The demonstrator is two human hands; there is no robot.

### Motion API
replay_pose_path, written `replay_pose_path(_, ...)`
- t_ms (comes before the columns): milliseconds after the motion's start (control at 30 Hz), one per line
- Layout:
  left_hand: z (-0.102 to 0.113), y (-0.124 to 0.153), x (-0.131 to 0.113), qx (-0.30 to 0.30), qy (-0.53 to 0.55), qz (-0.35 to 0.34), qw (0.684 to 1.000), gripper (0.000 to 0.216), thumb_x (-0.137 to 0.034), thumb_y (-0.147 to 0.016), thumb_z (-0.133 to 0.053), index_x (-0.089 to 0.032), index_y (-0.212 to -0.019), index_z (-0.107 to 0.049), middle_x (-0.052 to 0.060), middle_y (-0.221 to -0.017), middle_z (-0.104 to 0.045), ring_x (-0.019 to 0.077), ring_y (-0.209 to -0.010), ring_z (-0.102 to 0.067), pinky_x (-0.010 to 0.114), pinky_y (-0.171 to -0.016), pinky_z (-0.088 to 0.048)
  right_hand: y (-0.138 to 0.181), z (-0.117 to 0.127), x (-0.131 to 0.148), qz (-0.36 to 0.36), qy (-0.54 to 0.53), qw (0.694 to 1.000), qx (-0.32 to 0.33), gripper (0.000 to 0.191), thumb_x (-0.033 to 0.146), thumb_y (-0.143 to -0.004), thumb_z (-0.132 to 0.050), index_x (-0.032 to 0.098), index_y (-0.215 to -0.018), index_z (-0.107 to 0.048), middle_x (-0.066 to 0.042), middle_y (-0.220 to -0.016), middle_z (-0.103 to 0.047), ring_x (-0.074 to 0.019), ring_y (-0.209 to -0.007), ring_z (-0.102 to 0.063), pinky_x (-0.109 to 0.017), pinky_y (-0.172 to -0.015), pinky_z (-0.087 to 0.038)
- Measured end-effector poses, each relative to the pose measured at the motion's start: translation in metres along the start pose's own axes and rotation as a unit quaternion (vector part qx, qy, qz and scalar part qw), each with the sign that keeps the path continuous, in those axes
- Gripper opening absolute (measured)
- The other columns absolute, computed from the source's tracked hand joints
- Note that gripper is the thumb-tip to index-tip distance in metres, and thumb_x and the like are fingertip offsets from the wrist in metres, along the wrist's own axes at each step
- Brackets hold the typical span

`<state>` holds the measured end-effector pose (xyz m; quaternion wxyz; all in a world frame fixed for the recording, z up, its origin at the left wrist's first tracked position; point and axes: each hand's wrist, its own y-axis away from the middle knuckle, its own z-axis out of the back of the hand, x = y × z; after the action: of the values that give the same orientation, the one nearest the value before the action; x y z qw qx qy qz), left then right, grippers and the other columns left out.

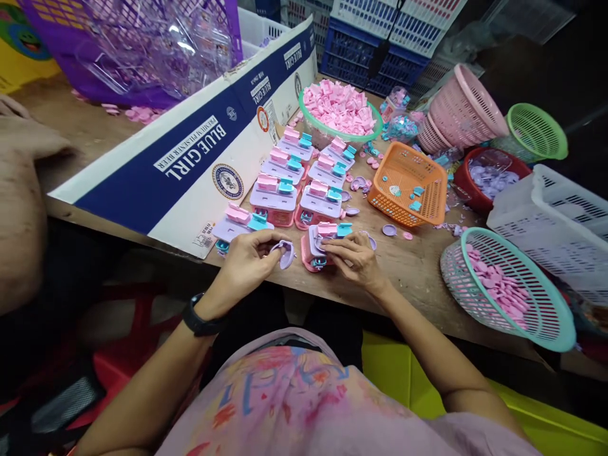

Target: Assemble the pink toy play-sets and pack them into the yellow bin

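Left fingers (268,238) pinch a lilac piece (286,258) while right fingers (344,252), grip unclear, touch the near-right box (311,237), seemingly mid-fitting, needing careful alignment next.

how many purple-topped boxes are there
8: four boxes in the left row, four in the right, the nearest at the right hand; more may be hidden.

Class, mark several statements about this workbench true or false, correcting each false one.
1. The left hand holds a purple piece. True.
2. The right hand touches a pink-and-purple box. True.
3. The black wristband is on the right wrist. False: it is on the left.
4. The orange basket is full to the brim. False: only a few small pieces lie in it.
5. The green bowl at the back holds pink pieces. True.
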<state>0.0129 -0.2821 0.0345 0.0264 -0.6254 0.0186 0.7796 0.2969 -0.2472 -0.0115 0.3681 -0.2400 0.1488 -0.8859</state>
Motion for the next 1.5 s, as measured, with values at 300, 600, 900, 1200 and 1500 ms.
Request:
replay_pose_path(300, -0.008, 0.000, 0.004, 0.004, -0.017, -0.012, 1.000, 0.027, -0.032, -0.078, -0.065, -0.017, -0.094, -0.080, 0.007, -0.092, -0.079, 0.0198, -0.079, -0.072, 0.029, -0.076, -0.058, 0.003, -0.009, 0.025, -0.053, 0.034, 0.996, -0.060, 0.021, 0.027, -0.101, -0.060, 0.028, -0.115, -0.076, -0.003, -0.115, -0.078, -0.0225, -0.094, -0.065, -0.044, -0.089, -0.039)
replay_pose_path(600, -0.002, 0.013, 0.007, -0.041, 0.009, 0.005, 0.999, 0.026, -0.037, -0.078, -0.068, -0.016, -0.090, -0.078, 0.007, -0.089, -0.078, 0.0186, -0.075, -0.070, 0.028, -0.071, -0.056, -0.015, -0.009, 0.094, 0.044, -0.014, 0.994, -0.095, 0.052, 0.011, -0.098, -0.060, 0.032, -0.145, -0.058, -0.006, -0.133, -0.071, -0.0250, -0.105, -0.066, -0.045, -0.090, -0.051)
replay_pose_path(900, 0.024, 0.029, 0.016, -0.026, 0.057, -0.005, 0.998, 0.030, -0.036, -0.083, -0.072, -0.015, -0.104, -0.079, 0.009, -0.102, -0.079, 0.0214, -0.091, -0.074, 0.029, -0.084, -0.060, -0.050, -0.023, 0.110, 0.152, -0.100, 0.983, -0.029, 0.028, 0.008, -0.099, -0.058, 0.021, -0.124, -0.063, -0.012, -0.126, -0.072, -0.0222, -0.109, -0.069, -0.039, -0.094, -0.058)
replay_pose_path(1200, 0.043, 0.050, 0.031, -0.132, -0.013, -0.035, 0.991, 0.026, -0.035, -0.091, -0.068, -0.017, -0.105, -0.081, 0.007, -0.102, -0.080, 0.0195, -0.086, -0.075, 0.028, -0.079, -0.061, -0.069, -0.027, 0.124, 0.117, -0.127, 0.985, -0.015, 0.010, 0.013, -0.099, -0.062, 0.018, -0.106, -0.067, -0.008, -0.095, -0.076, -0.0186, -0.085, -0.069, -0.033, -0.078, -0.057)
replay_pose_path(1500, 0.080, 0.052, 0.049, -0.189, -0.236, -0.197, 0.932, 0.024, -0.013, -0.096, -0.055, -0.019, -0.107, -0.075, 0.008, -0.120, -0.075, 0.0199, -0.111, -0.069, 0.035, -0.104, -0.053, -0.119, -0.072, 0.107, 0.136, -0.135, 0.981, 0.009, 0.016, 0.019, -0.103, -0.058, 0.018, -0.112, -0.072, -0.009, -0.110, -0.078, -0.0198, -0.088, -0.067, -0.034, -0.082, -0.055)
